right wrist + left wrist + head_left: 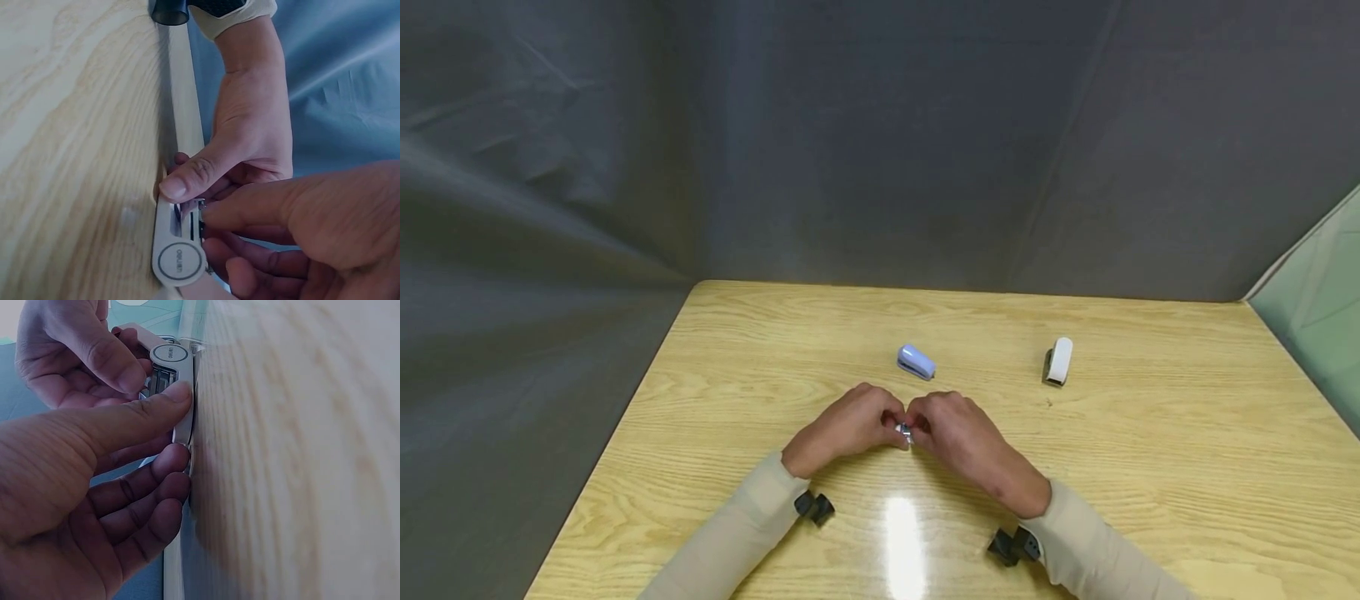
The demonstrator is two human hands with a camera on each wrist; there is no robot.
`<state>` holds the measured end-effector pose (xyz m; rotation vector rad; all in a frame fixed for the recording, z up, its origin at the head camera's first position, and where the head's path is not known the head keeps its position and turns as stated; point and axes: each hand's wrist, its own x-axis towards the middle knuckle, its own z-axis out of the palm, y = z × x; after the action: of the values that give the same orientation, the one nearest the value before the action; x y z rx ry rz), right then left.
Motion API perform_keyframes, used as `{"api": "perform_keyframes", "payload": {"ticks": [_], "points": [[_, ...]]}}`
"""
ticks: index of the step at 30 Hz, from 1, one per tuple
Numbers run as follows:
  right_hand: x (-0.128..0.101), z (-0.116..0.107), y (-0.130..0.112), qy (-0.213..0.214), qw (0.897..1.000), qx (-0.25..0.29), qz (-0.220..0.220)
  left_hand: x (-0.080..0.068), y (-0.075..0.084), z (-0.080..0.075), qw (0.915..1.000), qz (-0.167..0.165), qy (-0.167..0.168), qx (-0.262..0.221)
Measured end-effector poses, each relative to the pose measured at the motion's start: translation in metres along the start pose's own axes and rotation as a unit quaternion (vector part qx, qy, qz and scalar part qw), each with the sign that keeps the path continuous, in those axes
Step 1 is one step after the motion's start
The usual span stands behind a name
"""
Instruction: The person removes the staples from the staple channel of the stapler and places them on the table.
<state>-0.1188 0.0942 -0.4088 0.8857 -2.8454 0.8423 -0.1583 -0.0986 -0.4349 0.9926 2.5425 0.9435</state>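
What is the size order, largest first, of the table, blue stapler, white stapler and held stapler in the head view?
1. Table
2. Blue stapler and white stapler: too alike to rank
3. Held stapler: smallest visible part, rest hidden by fingers

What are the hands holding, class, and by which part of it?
A white stapler, opened out. The left hand grips one white arm, away from the round badge; the right hand holds it near the exposed metal part.

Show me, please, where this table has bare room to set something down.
Bare table stretches from the loose white stapler to the right edge, and from the blue stapler to the left edge. The middle is crowded: left hand and right hand meet at a held stapler.
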Motion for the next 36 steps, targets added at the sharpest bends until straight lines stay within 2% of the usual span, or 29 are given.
{"api": "perform_keyframes", "payload": {"ticks": [8,18,36], "points": [[0.0,0.003,0.003,0.011,1.0,-0.013,-0.022,0.001,0.002,0.0,1.0,-0.002,-0.001,0.0],[0.0,0.006,0.008,0.031,0.998,-0.016,-0.061,0.001,0.001,0.0,0.9998,0.016,-0.002,0.009],[-0.001,0.005,0.012,0.046,0.996,-0.036,-0.064,0.003,-0.001,0.0,0.9999,0.003,-0.008,0.007]]}}
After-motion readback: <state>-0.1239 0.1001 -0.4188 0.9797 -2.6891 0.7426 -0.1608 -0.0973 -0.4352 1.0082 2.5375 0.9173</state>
